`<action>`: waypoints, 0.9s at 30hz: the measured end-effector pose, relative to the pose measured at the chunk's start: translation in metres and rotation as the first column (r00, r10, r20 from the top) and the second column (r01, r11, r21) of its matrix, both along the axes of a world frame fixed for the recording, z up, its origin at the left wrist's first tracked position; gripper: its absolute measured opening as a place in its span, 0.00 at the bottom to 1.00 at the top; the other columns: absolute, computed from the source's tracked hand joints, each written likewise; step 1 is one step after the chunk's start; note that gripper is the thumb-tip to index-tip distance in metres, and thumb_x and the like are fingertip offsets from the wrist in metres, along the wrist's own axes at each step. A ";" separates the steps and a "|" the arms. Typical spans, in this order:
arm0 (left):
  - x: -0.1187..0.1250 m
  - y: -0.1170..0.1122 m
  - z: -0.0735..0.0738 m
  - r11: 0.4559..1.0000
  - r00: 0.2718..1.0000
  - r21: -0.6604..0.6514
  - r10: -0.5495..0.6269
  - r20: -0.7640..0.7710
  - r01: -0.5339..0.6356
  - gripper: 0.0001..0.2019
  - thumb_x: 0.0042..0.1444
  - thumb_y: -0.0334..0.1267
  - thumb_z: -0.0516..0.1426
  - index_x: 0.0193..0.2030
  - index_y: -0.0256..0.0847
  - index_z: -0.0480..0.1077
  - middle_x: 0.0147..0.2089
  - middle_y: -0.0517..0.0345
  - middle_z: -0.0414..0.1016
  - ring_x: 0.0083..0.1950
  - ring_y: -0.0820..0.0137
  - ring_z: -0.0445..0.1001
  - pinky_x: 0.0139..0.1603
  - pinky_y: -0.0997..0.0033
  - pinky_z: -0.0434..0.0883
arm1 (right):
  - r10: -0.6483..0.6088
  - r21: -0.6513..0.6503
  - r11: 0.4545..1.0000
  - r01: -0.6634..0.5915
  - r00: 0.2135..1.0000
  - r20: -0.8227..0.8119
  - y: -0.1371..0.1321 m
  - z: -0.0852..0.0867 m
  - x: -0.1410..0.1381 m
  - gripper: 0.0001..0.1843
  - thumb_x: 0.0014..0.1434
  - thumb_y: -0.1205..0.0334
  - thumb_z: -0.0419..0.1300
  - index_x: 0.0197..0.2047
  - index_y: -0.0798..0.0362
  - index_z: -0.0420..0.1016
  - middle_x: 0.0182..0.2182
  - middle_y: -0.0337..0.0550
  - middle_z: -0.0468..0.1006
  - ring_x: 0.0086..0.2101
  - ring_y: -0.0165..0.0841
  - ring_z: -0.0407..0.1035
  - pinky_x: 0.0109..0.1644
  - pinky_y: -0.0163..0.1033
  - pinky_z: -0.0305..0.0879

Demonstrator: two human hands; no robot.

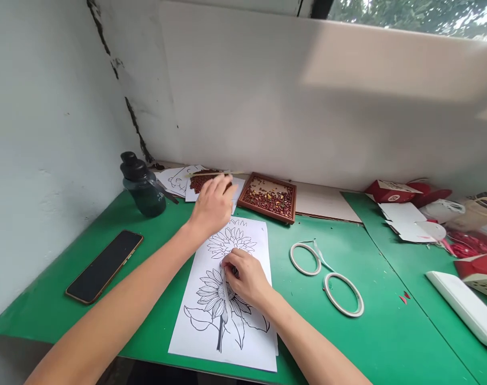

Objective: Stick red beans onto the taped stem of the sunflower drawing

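A white sheet with a black line drawing of sunflowers (243, 326) lies on the green table (347, 342) in front of me. My right hand (247, 275) rests on the drawing, its fingers curled in a pinch near the lower flower head, beside a thin pale strip. My left hand (213, 206) reaches forward past the top of the sheet to a pile of dark red beans on white paper (199, 183), fingers bent down over the beans. A thin stick (211, 173) lies across that pile.
A brown tray of red beans (269, 198) sits behind the drawing. A dark water bottle (142, 184) and a black phone (105, 264) lie to the left. Two white tape rings (327, 275) are at the right, with red and white paper boxes (391, 191) beyond.
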State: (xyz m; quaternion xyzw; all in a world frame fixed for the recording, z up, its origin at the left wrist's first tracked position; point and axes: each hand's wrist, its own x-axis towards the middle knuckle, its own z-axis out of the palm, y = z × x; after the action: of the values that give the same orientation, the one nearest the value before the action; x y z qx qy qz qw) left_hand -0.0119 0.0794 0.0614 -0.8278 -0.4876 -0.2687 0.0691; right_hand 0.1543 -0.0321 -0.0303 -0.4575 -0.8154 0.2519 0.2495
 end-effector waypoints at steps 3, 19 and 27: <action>-0.012 -0.046 -0.024 0.988 0.996 -0.141 -0.054 0.069 0.063 0.14 0.69 0.31 0.52 0.55 0.43 0.75 0.55 0.53 0.80 0.60 0.57 0.74 0.62 0.52 0.71 | 0.000 0.004 1.000 0.000 1.000 -0.005 0.000 0.001 0.000 0.12 0.58 0.78 0.59 0.38 0.50 0.76 0.36 0.40 0.78 0.37 0.34 0.70 0.40 0.37 0.63; -0.054 -0.068 -0.079 0.853 0.935 -0.422 -0.185 0.303 0.306 0.12 0.65 0.30 0.54 0.48 0.46 0.77 0.49 0.58 0.80 0.53 0.64 0.76 0.53 0.61 0.75 | 0.005 -0.056 0.998 -0.004 1.000 0.012 -0.001 0.009 -0.004 0.10 0.61 0.75 0.60 0.40 0.51 0.76 0.37 0.41 0.78 0.38 0.34 0.70 0.43 0.39 0.65; -0.055 -0.071 -0.078 0.837 0.937 -0.434 -0.243 0.251 0.333 0.12 0.65 0.29 0.55 0.50 0.46 0.76 0.50 0.58 0.79 0.54 0.63 0.74 0.53 0.59 0.74 | -0.002 -0.043 0.999 0.001 1.000 -0.013 -0.001 0.005 -0.003 0.09 0.62 0.75 0.60 0.39 0.50 0.77 0.35 0.40 0.77 0.37 0.34 0.70 0.42 0.39 0.64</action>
State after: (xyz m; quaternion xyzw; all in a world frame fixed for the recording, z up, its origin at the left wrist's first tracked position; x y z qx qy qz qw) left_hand -0.0667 0.0087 -0.0165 -0.8549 -0.4117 -0.2256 -0.2208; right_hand 0.1509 -0.0328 -0.0249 -0.4618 -0.8079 0.2720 0.2452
